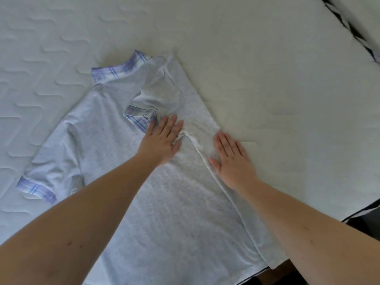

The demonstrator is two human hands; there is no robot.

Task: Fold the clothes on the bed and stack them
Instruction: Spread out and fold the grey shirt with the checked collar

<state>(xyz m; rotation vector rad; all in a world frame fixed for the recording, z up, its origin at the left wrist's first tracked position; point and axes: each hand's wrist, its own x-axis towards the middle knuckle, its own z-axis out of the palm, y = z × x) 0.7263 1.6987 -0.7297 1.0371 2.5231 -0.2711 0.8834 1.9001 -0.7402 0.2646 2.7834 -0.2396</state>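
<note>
- One pale grey shirt (115,153) with plaid-trimmed collar and cuffs lay flat on the bed (267,58), its collar pointing to 11 o'clock.
- Its left sleeve spread toward 8 o'clock; the right sleeve was folded inward over the chest.
- The left hand (162,140) pressed flat, fingers straight, on that folded sleeve.
- The right hand (232,159) lay flat, fingers extended, on the shirt's folded right edge.
</note>
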